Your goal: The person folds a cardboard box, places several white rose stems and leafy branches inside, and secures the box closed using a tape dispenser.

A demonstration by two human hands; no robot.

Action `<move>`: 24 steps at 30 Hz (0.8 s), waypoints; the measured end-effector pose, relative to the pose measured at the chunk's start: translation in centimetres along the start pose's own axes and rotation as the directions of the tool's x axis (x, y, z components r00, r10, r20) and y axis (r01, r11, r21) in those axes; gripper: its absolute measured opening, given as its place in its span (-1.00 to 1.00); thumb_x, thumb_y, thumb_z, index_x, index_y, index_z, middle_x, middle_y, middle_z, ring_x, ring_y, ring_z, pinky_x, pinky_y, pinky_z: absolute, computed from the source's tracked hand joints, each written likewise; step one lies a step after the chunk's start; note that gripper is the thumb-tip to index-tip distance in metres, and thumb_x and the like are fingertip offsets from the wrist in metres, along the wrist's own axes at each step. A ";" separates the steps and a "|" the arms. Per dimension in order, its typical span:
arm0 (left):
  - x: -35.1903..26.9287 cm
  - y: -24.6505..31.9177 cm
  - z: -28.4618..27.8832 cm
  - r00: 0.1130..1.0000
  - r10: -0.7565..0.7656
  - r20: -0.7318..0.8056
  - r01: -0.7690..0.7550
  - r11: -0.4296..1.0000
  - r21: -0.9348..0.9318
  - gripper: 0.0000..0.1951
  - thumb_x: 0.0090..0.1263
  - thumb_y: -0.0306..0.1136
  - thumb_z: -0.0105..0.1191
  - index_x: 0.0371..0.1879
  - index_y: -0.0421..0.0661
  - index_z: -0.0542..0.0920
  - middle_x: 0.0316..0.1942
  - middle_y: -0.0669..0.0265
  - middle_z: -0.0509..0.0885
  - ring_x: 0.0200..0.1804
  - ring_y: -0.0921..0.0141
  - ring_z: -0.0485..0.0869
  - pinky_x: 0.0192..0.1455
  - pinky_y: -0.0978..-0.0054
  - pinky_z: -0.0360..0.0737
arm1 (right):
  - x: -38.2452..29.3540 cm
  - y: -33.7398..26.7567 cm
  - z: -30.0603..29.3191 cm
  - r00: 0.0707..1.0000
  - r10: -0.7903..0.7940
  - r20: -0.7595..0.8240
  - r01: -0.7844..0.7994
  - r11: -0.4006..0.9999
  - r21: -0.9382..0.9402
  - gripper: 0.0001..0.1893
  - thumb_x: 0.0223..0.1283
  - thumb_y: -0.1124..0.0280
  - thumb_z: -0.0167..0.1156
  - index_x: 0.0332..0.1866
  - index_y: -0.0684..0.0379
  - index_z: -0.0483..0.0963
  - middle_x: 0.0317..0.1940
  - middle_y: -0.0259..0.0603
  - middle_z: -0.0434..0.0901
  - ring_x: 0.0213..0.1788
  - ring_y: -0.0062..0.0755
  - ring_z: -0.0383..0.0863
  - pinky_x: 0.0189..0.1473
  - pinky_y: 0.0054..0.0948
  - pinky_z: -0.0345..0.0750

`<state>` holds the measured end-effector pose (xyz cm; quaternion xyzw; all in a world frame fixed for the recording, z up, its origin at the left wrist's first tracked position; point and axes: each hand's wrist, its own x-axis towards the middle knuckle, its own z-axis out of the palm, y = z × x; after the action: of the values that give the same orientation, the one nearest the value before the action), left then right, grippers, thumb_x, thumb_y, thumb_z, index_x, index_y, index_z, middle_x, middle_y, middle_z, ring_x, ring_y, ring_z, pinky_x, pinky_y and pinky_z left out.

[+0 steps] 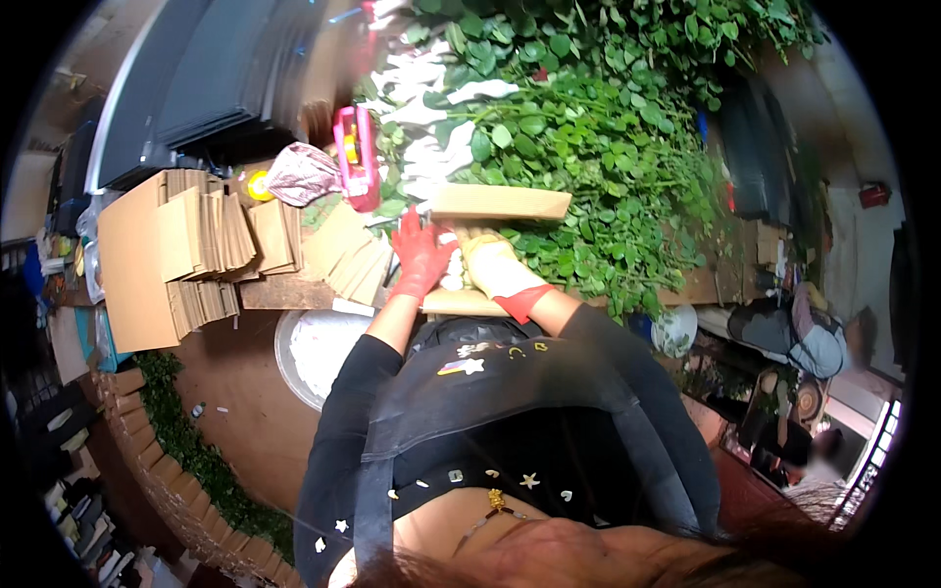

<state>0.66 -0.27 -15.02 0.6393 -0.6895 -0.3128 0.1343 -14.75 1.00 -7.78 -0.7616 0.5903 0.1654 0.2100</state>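
My left hand (pixel 420 253), in a red glove, lies with its fingers apart at the left side of a small group of whitish flower heads (pixel 452 270). Its thumb side touches them. Opposite, my right hand (pixel 494 259) wears a pale yellow glove over a red cuff. Its fingertips are hidden under or behind a raised corrugated cardboard strip (pixel 503 202), so their grip does not show. A second cardboard edge (pixel 467 302) lies in front of the flower heads, close to my apron. Leafy green stems (pixel 595 198) cover the bench to the right.
Cardboard pieces (pixel 136 257) are stacked at left beside a pink tape dispenser (pixel 355 158) and a patterned cloth (pixel 303 174). White-wrapped flower heads (pixel 430 158) line the stems. Below the bench stands a white tub (pixel 312 356). Another person (pixel 816 342) is at far right.
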 end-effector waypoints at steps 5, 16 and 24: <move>-0.5 1.1 -4.6 0.982 0.158 -0.100 -0.148 0.984 0.101 -0.49 0.00 0.05 0.54 -0.24 -0.07 0.71 0.24 0.05 0.51 0.42 -0.02 0.32 0.47 -0.13 0.15 | -3.5 2.9 -4.3 0.980 -0.021 -0.200 0.101 0.912 0.398 -0.56 0.42 0.23 0.15 0.35 0.08 0.52 0.02 0.15 0.71 0.19 0.12 0.67 0.24 -0.06 0.59; 16.2 -4.9 -24.5 0.869 -0.042 -0.493 0.140 0.977 0.163 -0.57 0.40 -0.13 0.29 0.13 -0.14 0.71 0.06 -0.02 0.76 0.12 -0.04 0.72 0.17 0.06 0.66 | -12.4 0.1 -8.5 0.912 0.164 -0.376 0.177 0.669 0.722 -0.59 0.49 0.21 0.16 0.34 0.09 0.56 -0.08 0.13 0.71 -0.01 0.06 0.68 0.12 -0.18 0.58; 9.4 1.0 -28.8 0.279 0.105 -0.955 -0.599 0.796 -0.087 -0.84 0.52 -0.52 0.20 -0.02 -0.23 0.75 -0.15 0.25 0.83 -0.21 0.45 0.73 -0.22 0.51 0.60 | -13.5 -0.3 -8.9 0.885 0.161 -0.437 0.227 0.671 0.706 -0.65 0.47 0.23 0.22 0.28 0.01 0.62 -0.18 -0.03 0.71 -0.16 -0.06 0.67 -0.02 -0.21 0.60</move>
<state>15.36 -16.82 5.71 0.4770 -0.5318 -0.0080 0.6997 -17.76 7.68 6.59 -0.6375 0.6236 -0.2795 0.3559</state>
